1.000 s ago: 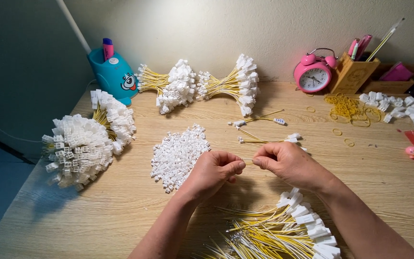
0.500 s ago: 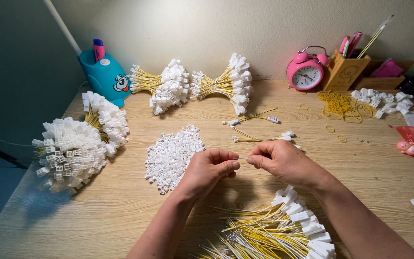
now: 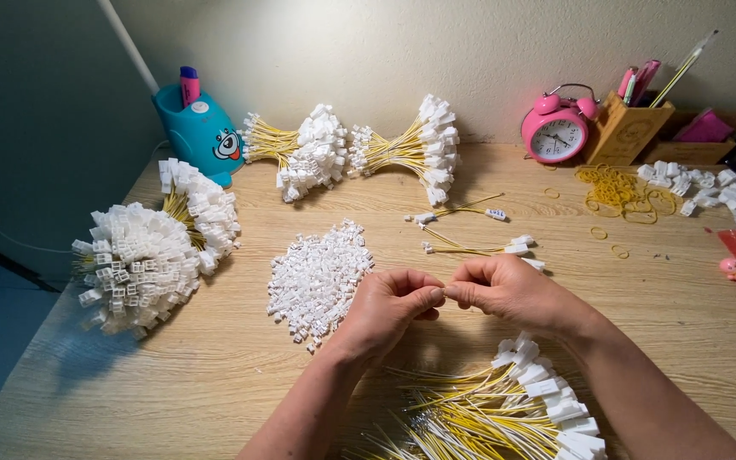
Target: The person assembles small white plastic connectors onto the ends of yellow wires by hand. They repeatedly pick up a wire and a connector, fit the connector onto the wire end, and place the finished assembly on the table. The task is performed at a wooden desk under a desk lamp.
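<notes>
My left hand (image 3: pixel 389 307) and my right hand (image 3: pixel 504 290) meet fingertip to fingertip above the wooden desk (image 3: pixel 232 375). Both pinch something very small between thumb and forefinger; what it is stays hidden. Just left of my left hand lies a heap of loose white plastic connectors (image 3: pixel 317 277). Under my wrists spreads a pile of yellow wires with white connector ends (image 3: pixel 504 409). A few finished yellow wires (image 3: pixel 470 247) lie just beyond my right hand.
Bundles of wired connectors sit at the left (image 3: pixel 142 255) and at the back (image 3: pixel 359 149). A teal pen holder (image 3: pixel 202 128), pink alarm clock (image 3: pixel 555 128), wooden pencil box (image 3: pixel 623 123), yellow rubber bands (image 3: pixel 619 187) and more white connectors (image 3: pixel 692 179) line the far edge.
My hands have kept pinched together at the desk's middle, with only small finger movement. The view has shifted slightly.
</notes>
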